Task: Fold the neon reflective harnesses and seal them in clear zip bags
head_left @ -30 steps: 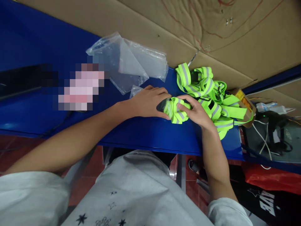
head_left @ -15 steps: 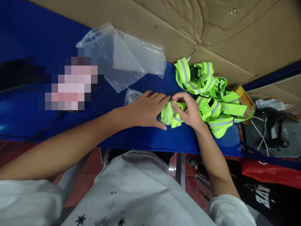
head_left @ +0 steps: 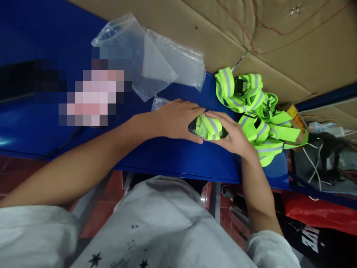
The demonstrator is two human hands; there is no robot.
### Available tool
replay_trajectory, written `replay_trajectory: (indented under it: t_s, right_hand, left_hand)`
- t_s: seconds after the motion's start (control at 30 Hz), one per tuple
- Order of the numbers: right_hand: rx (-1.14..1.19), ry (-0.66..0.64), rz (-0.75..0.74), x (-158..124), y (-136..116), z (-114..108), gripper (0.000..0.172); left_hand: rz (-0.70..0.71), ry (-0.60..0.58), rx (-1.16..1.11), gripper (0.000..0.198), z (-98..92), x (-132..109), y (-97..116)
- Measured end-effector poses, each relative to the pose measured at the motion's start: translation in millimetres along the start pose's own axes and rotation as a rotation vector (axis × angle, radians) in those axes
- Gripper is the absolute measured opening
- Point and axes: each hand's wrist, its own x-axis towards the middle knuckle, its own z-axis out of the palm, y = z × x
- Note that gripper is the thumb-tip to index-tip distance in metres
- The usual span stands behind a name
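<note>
A bundled neon-green reflective strap (head_left: 210, 125) with a grey stripe lies between my two hands over the blue table (head_left: 178, 156). My left hand (head_left: 178, 121) is closed around its left end, where clear plastic shows over the green. A crinkled corner of that clear plastic bag (head_left: 159, 103) sticks out behind my left hand. My right hand (head_left: 232, 130) wraps the bundle's right side, thumb at the near edge and fingers over the far edge. Both palms hide part of the strap. Just right of my right hand lies a heap of loose reflective straps (head_left: 256, 100).
Flat clear plastic bags (head_left: 173, 59) lie at the back of the table. A blurred-out pinkish item (head_left: 92, 96) is at the left. Cardboard (head_left: 212, 33) lines the back. At the right are a small box (head_left: 297, 119) and a dark device with white cables (head_left: 318, 160).
My right hand has gone from pinching the strap's top to wrapping round its right side. The bundle looks more compact. The whole view has shifted slightly.
</note>
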Motion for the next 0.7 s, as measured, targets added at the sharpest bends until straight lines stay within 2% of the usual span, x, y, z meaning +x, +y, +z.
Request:
replay_trajectory:
  t_s: [0.1, 0.17, 0.27, 0.33, 0.5, 0.7]
  right_hand:
    - [0.006, 0.044, 0.079, -0.7, -5.0, -0.8, 0.068]
    - [-0.033, 0.075, 0.096, -2.3, -8.3, 0.3, 0.063]
    - [-0.105, 0.143, 0.042, -4.7, -9.0, 5.9, 0.048]
    - [-0.169, 0.208, -0.005, -5.4, -5.7, 11.4, 0.043]
    - [-0.290, 0.377, -0.205, -4.5, 5.0, 20.2, 0.047]
    - [-0.397, 0.392, -0.273, -0.8, -5.1, 22.2, 0.026]
  left_hand:
    - [0.038, 0.008, 0.079, 0.099, 1.8, -2.8, 6.6]
    - [0.055, 0.047, 0.104, 0.089, 2.1, -3.0, 9.7]
    - [0.084, 0.107, 0.076, 0.068, -0.4, -2.5, 11.4]
    - [0.089, 0.132, 0.055, 0.061, -3.2, -2.8, 10.5]
    - [0.094, 0.058, 0.028, 0.060, -8.2, -4.6, 3.9]
    - [0.128, 0.048, 0.053, 0.077, 2.7, 0.6, 2.9]
